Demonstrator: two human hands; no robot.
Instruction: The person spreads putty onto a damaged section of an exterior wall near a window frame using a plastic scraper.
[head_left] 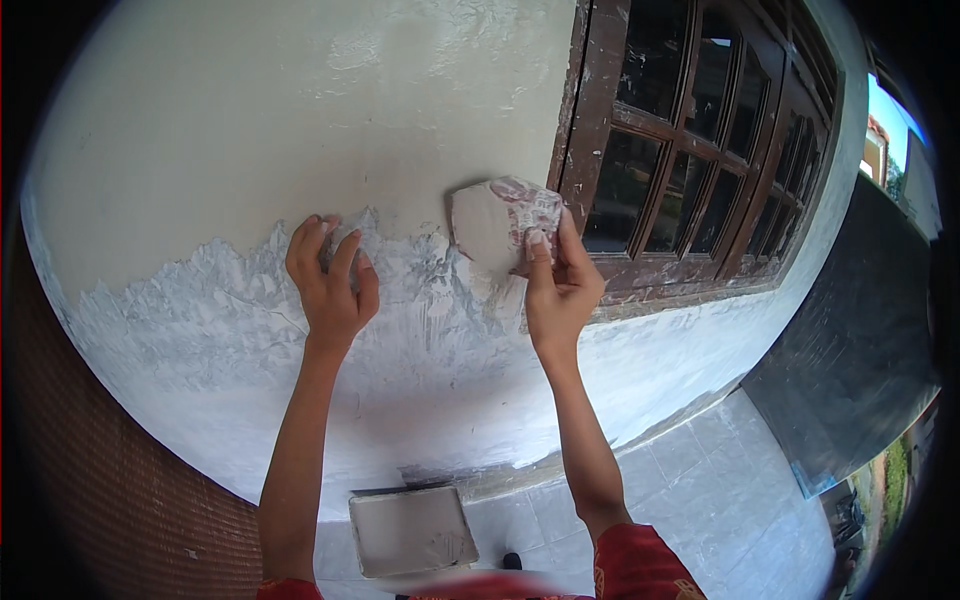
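Observation:
My right hand (562, 285) grips a flat, angular plaster-smeared piece (492, 222) with reddish patches; its exact kind I cannot make out. Thumb and fingers hold its right edge, and it lies up against the wall (300, 110), just left of the window. To the left, my left hand (333, 278) is raised to the wall with fingers bent and apart, holding nothing I can see. Whether its fingertips touch the surface is unclear. Around both hands runs a ragged border between the smooth beige coat above and the rough, grey-white surface below.
A brown wooden window (660, 150) with dark panes is at the right. Below, a rectangular tray (412, 530) of pale paste sits on grey floor tiles (700, 480). A brown woven surface (120, 470) borders the lower left, and a large dark panel (850, 340) the far right.

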